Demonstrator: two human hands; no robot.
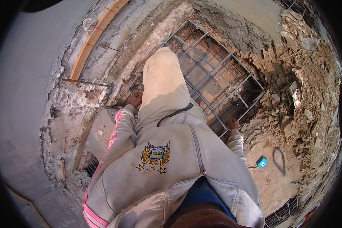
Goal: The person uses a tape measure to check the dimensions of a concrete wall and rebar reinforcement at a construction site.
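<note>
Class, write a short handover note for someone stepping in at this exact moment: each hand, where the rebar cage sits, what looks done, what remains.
Left hand: down at the near-left corner of the rebar cage, by broken concrete; grip hidden.
Right hand: closed on the cage's near-right corner bar.
Cage: lying in the dug pit, tied up as a grid.
Blue tape measure: on the dirt to the right, unheld.
Done: cage is in the pit.
Left: cannot tell whether it is finally seated; both hands are on it.

A blue tape measure (262,162), perhaps, lies near rubble (304,98).
</note>
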